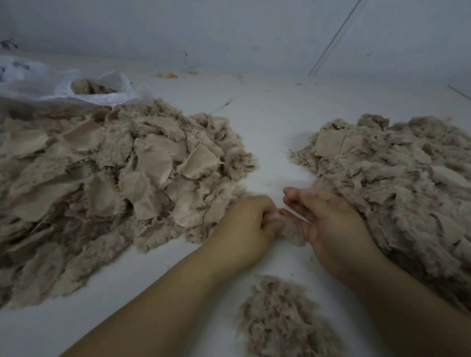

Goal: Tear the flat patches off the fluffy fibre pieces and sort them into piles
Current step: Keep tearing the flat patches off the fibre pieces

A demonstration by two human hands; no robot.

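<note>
One fluffy fibre piece [291, 232] is held between the two hands in the near middle of the white work surface [266, 122]. The left hand [244, 225] is closed around its left end, with the fingers curled over the fibre. The right hand [331, 220] holds the right end: the thumb seems to press on the piece, while the fingers are stretched forward and only lightly bent, so the exact grip cannot be told. It is judged that a tear is being done or prepared, but the patch on this piece is not seen.

Three heaps are seen. On the left a large pile [91, 188] is spread, in which many flat patches lie among fluffy fibre. On the right a second large pile [414, 187] is found, mostly fluffy, with a few flat patches near its far edge. At the near edge, between the forearms, a small pile of loose fibre [286, 328] is gathered, without any patch visible.

Which large pile is the finished one cannot be told with certainty. Much material is present in both, so it is judged that a good part of the work is left. At the far left a plastic bag [92, 90] is lying open with more fibre inside.
</note>
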